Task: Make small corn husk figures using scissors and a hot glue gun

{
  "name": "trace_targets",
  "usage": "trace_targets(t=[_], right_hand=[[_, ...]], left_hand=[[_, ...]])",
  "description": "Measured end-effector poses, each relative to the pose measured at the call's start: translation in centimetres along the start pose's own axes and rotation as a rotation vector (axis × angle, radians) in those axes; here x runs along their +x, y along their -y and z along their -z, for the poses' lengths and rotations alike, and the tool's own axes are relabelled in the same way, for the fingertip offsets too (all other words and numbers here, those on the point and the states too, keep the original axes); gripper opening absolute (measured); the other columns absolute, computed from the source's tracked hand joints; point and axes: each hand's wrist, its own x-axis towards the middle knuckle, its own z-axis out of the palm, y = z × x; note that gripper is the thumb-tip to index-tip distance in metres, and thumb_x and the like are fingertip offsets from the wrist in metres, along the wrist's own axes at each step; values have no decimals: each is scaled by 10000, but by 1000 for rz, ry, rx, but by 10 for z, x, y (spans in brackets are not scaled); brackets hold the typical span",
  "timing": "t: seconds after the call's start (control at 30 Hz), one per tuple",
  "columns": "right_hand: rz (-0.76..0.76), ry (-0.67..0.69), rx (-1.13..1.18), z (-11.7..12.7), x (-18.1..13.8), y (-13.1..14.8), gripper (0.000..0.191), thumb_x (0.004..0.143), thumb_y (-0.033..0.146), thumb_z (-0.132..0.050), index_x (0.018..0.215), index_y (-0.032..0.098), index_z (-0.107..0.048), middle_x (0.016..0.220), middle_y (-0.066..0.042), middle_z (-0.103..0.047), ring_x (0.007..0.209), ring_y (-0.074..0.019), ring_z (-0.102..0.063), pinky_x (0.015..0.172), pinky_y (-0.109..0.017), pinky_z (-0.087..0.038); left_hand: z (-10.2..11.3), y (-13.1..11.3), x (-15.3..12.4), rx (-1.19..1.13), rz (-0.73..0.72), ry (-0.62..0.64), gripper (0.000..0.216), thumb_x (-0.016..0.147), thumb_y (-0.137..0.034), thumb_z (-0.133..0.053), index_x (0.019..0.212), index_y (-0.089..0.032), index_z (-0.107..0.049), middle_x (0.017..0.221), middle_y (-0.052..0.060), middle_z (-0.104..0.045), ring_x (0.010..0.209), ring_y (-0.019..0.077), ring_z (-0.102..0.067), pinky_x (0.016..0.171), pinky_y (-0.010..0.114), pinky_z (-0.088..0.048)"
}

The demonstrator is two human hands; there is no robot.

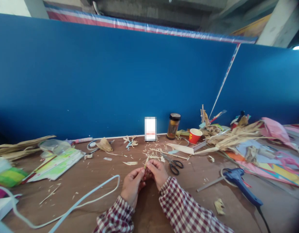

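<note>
Low in the middle of the head view, my left hand (133, 185) and my right hand (157, 173) meet over the table. Both are closed, fingertips pinching a small pale strip of dried husk (146, 161) that pokes up between them. Its lower part is hidden by my fingers. Just right of my right hand lies a pair of scissors (175, 166) with black handles. Thin husk scraps and sticks (167, 152) are scattered beyond my hands. A blue glue gun (245, 186) rests further right, apart from both hands.
A lidded jar of amber liquid (173, 127) and a red paper cup (195, 136) stand at the back. Dried husks (236, 140) and coloured paper (275, 171) pile up right. A white cable (91, 192) loops at left, near a green printed sheet (58, 165). A blue partition (110, 74) rises behind.
</note>
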Motion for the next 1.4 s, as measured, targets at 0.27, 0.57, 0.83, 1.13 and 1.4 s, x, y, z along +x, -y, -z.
trace_targets(t=[0.27,0.57,0.83,1.13,1.4], right_hand=[[29,-130,-97,1,1,2,265,635,414,-638,602,163,-558,491,52,-470,432,-63,-382,416,-192,-259],[39,-158,-144,1,1,3,260,654,414,-615,618,164,-551,498,50,-462,422,-57,-361,408,-188,-252],[28,-163,-182,0,0,5,277,656,430,-603,632,160,-550,503,47,-471,427,-59,-374,403,-177,-258],[45,-153,-206,0,0,5,279,640,434,-605,625,159,-561,511,42,-475,452,-72,-397,419,-183,-292],[46,-142,-217,2,2,0,290,647,436,-601,654,150,-556,508,44,-474,434,-63,-392,398,-175,-281]], left_hand=[[1,-1,0,-2,0,-58,238,546,-250,-746,726,-122,-657,585,7,-600,478,56,-512,389,128,-418],[1,-3,0,-17,-8,-90,237,559,-238,-738,754,-136,-648,591,2,-603,484,60,-522,400,137,-437],[9,3,6,157,-78,-101,345,541,-273,-731,824,-106,-628,586,7,-602,498,76,-513,367,142,-409],[10,5,10,217,-106,-96,338,552,-317,-707,806,-108,-628,576,-2,-589,516,87,-524,398,165,-436],[12,6,10,232,-117,-81,318,573,-268,-698,842,-113,-625,589,11,-615,529,101,-548,363,151,-403]])
